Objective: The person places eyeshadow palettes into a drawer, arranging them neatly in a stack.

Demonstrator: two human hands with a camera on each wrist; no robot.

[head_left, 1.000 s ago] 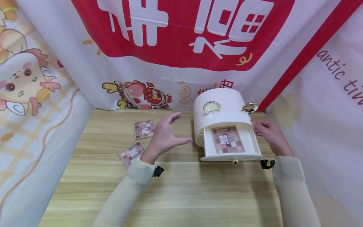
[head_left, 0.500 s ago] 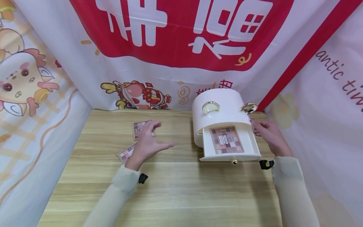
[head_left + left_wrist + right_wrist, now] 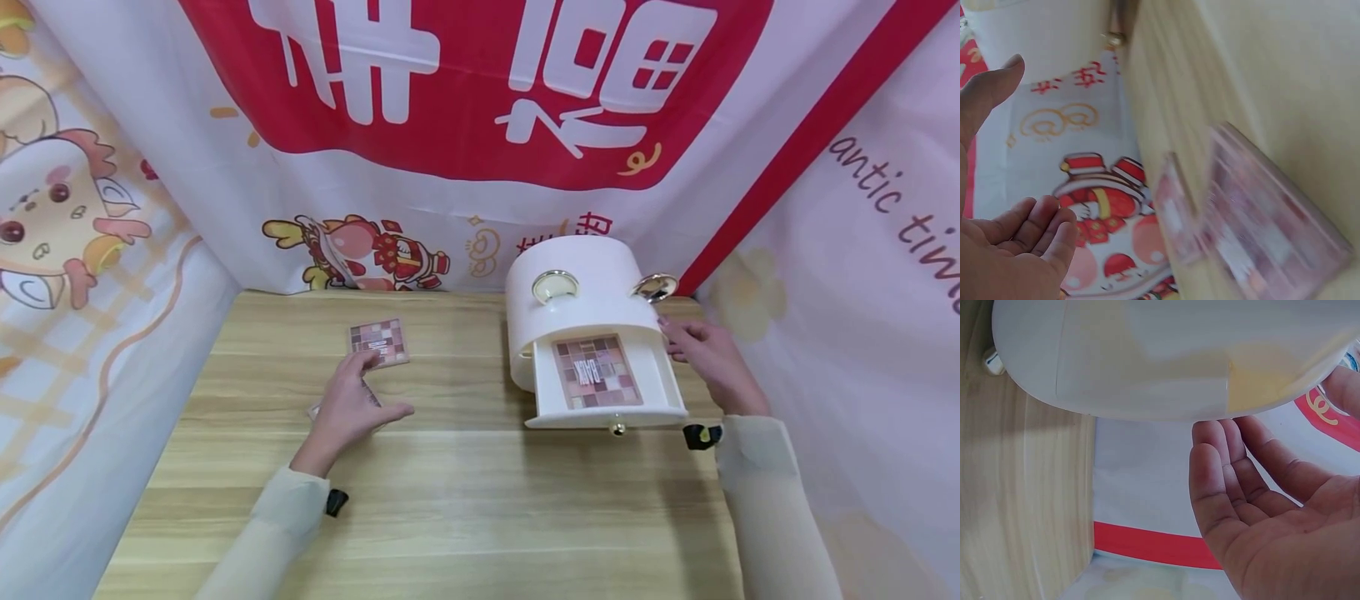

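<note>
My left hand (image 3: 343, 417) hovers over the left of the table, thumb and fingers spread apart with nothing between them. Beneath it lies an eyeshadow palette (image 3: 1266, 219), mostly hidden by the hand in the head view. Just beyond sits a second palette (image 3: 388, 337) in pinkish-brown checks. On the right stands a white drawer box (image 3: 600, 287) with its drawer (image 3: 585, 420) pulled out. A third palette (image 3: 597, 372) lies flat inside that drawer. My right hand (image 3: 708, 358) touches the box's right side with its fingertips, fingers slightly bent.
Two gold-rimmed round ears (image 3: 555, 287) stick up from the box, and a gold knob (image 3: 617, 429) sits on the drawer front. The wooden table (image 3: 465, 500) is bounded by a printed cloth (image 3: 480, 196) at the back and cloths on both sides.
My left hand has moved left and toward me, from beside the drawer box to above the nearer palette. The farther palette shows more fully now. My right hand stays at the box's side.
</note>
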